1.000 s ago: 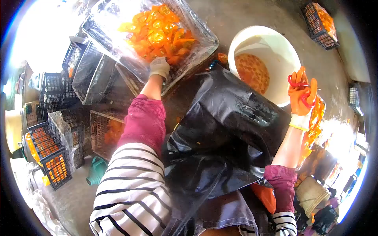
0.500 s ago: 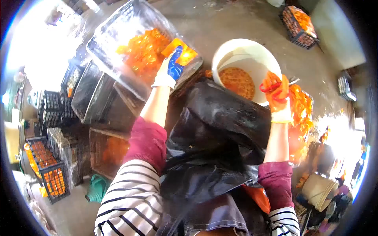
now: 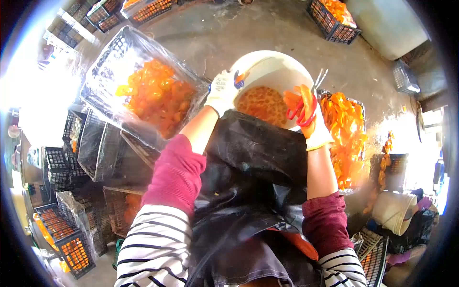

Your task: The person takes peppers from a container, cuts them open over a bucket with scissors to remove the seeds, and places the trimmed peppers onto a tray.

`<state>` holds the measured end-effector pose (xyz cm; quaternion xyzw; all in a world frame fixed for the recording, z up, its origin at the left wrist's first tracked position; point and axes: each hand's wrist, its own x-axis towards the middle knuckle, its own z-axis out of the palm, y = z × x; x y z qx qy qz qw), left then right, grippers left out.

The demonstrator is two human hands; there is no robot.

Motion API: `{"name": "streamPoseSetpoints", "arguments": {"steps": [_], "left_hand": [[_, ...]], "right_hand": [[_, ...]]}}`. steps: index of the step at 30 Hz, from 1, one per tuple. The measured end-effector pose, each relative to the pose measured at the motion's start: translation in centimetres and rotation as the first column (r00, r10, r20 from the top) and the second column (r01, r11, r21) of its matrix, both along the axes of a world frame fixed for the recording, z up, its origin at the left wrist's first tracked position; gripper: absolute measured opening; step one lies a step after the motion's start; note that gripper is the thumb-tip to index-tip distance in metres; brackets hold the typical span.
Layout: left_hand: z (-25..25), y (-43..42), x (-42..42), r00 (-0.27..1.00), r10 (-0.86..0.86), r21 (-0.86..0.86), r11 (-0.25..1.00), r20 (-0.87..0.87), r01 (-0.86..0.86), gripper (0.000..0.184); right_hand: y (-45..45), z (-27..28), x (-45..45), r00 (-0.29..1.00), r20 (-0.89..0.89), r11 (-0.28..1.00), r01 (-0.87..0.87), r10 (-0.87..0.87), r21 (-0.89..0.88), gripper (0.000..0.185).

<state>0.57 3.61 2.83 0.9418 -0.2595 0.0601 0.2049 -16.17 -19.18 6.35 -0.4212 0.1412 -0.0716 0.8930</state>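
My left hand [image 3: 224,90], in a white glove with blue palm coating, is closed at the left rim of a white bucket [image 3: 273,56]. A bit of a flat orange piece [image 3: 242,77] shows past its fingers; the rest is hidden by the glove. My right hand [image 3: 308,119], in an orange glove, grips red-handled scissors [image 3: 313,114] at the bucket's right side, blades pointing up and away. Inside the bucket lies an orange-brown, bubbly-looking mass [image 3: 262,103].
Left of the bucket, a plastic-lined crate [image 3: 103,79] holds orange pieces [image 3: 158,98]. More orange strips [image 3: 345,138] fill a container on the right. A black crate [image 3: 330,29] stands at the back, and a dark apron [image 3: 258,148] covers my lap.
My left hand has moved right, from over the lined crate to the bucket's rim, with the orange piece. The right hand still has the scissors, now turned with blades upward. The view has shifted.
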Motion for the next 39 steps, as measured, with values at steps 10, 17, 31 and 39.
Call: {"name": "streamPoseSetpoints", "arguments": {"steps": [10,17,31,39], "left_hand": [[4.3,1.7,0.3,0.691,-0.397,-0.787,0.161,-0.604,-0.596,0.036],[3.5,-4.1,-0.6,0.581,-0.778,-0.730,-0.251,-0.239,-0.636,0.048],[2.0,-6.2,-2.3,0.621,-0.705,-0.829,-0.083,-0.343,-0.553,0.043],[2.7,-6.8,-2.9,0.640,-0.640,-0.824,-0.016,-0.426,-0.566,0.032]], "right_hand": [[1.2,-2.2,0.9,0.983,-0.139,0.969,-0.146,0.119,-0.199,0.045],[2.6,-3.3,1.4,0.942,-0.241,0.766,-0.330,0.232,-0.551,0.025],[1.8,-3.9,2.1,0.911,-0.259,0.820,-0.405,0.322,-0.404,0.033],[3.0,-3.3,1.7,0.992,-0.096,0.556,-0.125,0.082,-0.822,0.038]]}}
